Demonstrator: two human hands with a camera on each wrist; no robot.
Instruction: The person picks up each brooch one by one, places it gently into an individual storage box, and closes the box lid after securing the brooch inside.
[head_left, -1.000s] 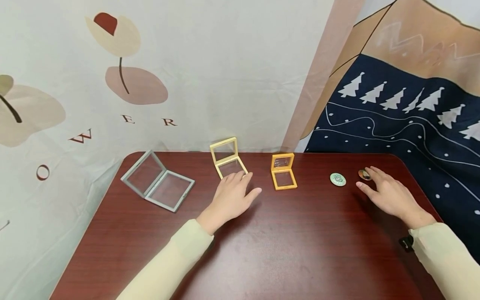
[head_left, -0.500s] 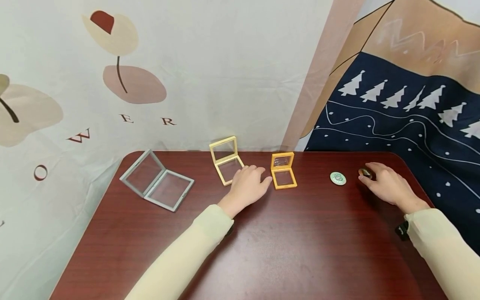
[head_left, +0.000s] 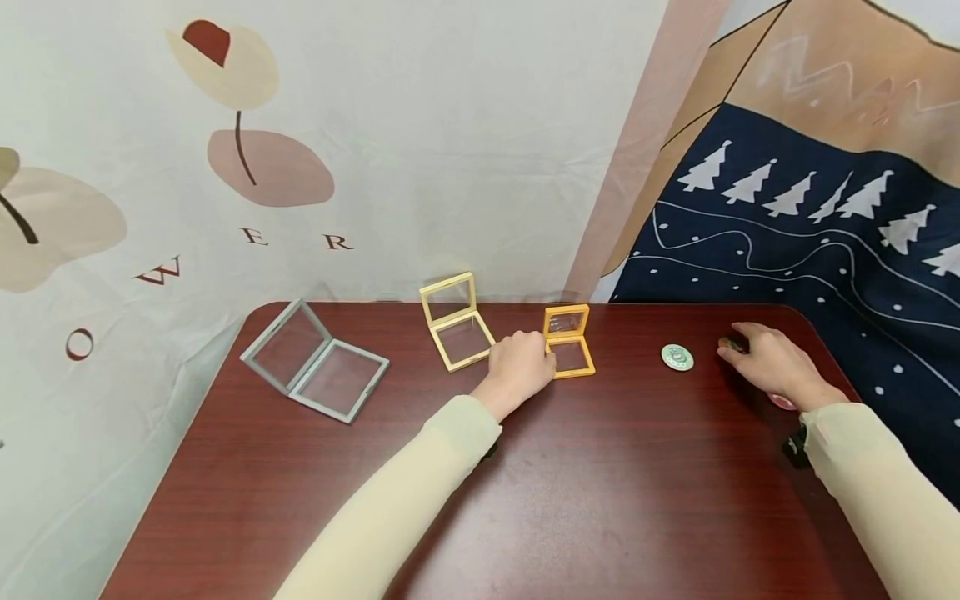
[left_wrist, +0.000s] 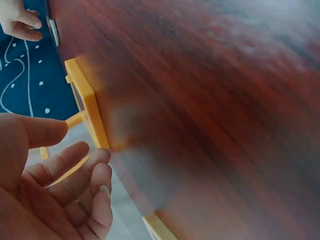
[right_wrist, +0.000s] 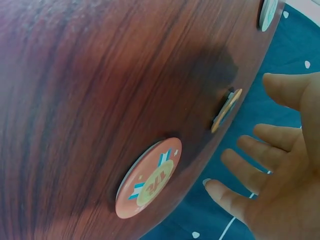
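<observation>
My left hand (head_left: 521, 367), fingers bent, is right at the left edge of the small orange hinged display case (head_left: 573, 375), which stands open. In the left wrist view, the thumb and fingers part around a corner of the orange case (left_wrist: 90, 102). Over at the right, my right hand (head_left: 776, 362) hovers palm down above a small brown round badge (head_left: 731, 344) and partly covers it. The right wrist view shows its fingers (right_wrist: 257, 150) spread and apart from the brown badge (right_wrist: 226, 111). A pink round badge (right_wrist: 150, 177) lies near it, mostly hidden under the wrist in the head view.
A pale green badge (head_left: 677, 357) lies left of my right hand. Left of the orange case stand an opened yellow display case (head_left: 468, 360) and a larger grey one (head_left: 322, 408). The reddish-brown table (head_left: 600, 500) ends at printed cloth hangings (head_left: 465, 150).
My left hand has moved right, from the yellow case to the orange one, and its fingers have bent. My right hand has shifted slightly left; the pink badge has come into view beneath its wrist.
</observation>
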